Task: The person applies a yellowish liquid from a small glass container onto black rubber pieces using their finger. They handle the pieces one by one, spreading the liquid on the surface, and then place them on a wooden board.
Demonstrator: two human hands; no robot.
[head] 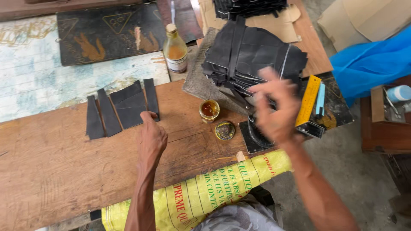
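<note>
Several flat black leather pieces (124,105) lie side by side on the wooden table (55,167). My left hand (151,137) rests on the table with its fingers curled, and its fingertips touch the near edge of the rightmost piece. My right hand (276,109) is blurred by motion. Its fingers are spread at the near edge of a tall stack of black leather pieces (252,53), and I see nothing gripped in it. Between the hands stand a small open jar of amber glue (209,110) and its round lid (224,130).
A glass bottle of amber liquid (175,49) stands behind the jar. A yellow ruler (309,100) and a light-blue strip (320,99) lie right of the stack, above a black pad (254,139). A yellow woven sack (205,192) covers my lap. Blue plastic sheet (372,64) lies at the right.
</note>
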